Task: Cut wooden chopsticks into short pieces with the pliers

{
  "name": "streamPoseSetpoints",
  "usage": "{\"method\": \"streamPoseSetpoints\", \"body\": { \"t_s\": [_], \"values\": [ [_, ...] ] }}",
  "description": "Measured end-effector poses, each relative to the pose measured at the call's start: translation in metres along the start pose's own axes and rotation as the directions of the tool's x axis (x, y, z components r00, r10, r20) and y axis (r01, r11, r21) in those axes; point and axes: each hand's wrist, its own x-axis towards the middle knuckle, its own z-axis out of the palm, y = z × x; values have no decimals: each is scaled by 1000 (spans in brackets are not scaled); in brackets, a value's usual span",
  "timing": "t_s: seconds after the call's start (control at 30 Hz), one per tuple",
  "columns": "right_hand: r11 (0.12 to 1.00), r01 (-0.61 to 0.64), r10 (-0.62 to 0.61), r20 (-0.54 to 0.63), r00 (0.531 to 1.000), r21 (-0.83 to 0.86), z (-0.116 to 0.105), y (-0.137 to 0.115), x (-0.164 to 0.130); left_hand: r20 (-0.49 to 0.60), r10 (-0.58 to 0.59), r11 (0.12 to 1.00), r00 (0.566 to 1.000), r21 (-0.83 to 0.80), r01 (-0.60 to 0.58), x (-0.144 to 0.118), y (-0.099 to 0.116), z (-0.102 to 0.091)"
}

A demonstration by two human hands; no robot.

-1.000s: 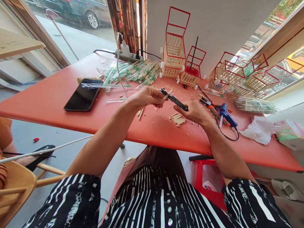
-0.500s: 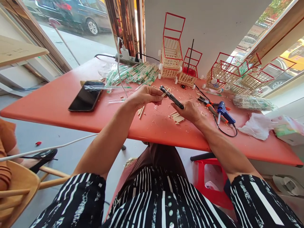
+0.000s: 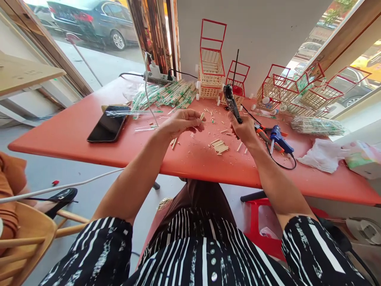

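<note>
Left hand (image 3: 180, 124) fingers pinched on a short wooden stick (image 3: 201, 116); right hand (image 3: 244, 130) clamped around black cutters (image 3: 231, 102), cut sticks (image 3: 219, 146) lying just below both.

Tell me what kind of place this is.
Probably a small craft workspace by street-facing windows. A red table carries finished stick-built miniature carts, bundles of wrapped sticks and a blue glue gun; parked cars show through the glass.
</note>
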Motion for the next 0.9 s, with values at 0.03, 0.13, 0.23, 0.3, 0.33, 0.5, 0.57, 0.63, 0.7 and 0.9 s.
{"method": "streamPoseSetpoints", "body": {
  "t_s": [0.03, 0.13, 0.23, 0.3, 0.33, 0.5, 0.57, 0.63, 0.7, 0.9],
  "values": [
    [999, -25, 25, -5, 1000, 44, 1, -1, -1, 20, -11, 1000, 1000, -1, 11, -1, 1, 2],
    [993, -43, 39, 37, 999, 107, 4, -6, -4, 60, -53, 998, 997, -35, 55, -3, 3, 5],
    [994, -29, 20, 84, 996, 107, 5, -13, -8, 66, -74, 993, 995, -82, 80, -4, 3, 6],
    [994, -36, 25, 107, 994, 107, 5, -15, -10, 56, -78, 992, 995, -93, 83, -4, 2, 5],
    [993, -40, 27, 112, 993, 108, 4, -16, -10, 47, -81, 992, 996, -95, 85, -4, 2, 5],
    [993, -35, 23, 111, 994, 112, 4, -15, -9, 26, -98, 991, 995, -89, 100, -1, -2, 5],
    [993, -29, 18, 98, 995, 115, 4, -13, -8, 14, -96, 994, 995, -46, 97, 0, -4, 7],
    [993, -22, 13, 79, 997, 117, 4, -12, -6, -9, -84, 996, 996, 41, 84, 1, -6, 11],
    [993, -27, 20, 62, 998, 116, 2, -10, -5, -3, -74, 983, 997, 166, 73, 2, -6, 17],
    [1000, -11, 11, 40, 999, 7, -2, -2, 0, 88, -159, 780, 983, 622, 71, 11, 0, 44]
  ]
}}
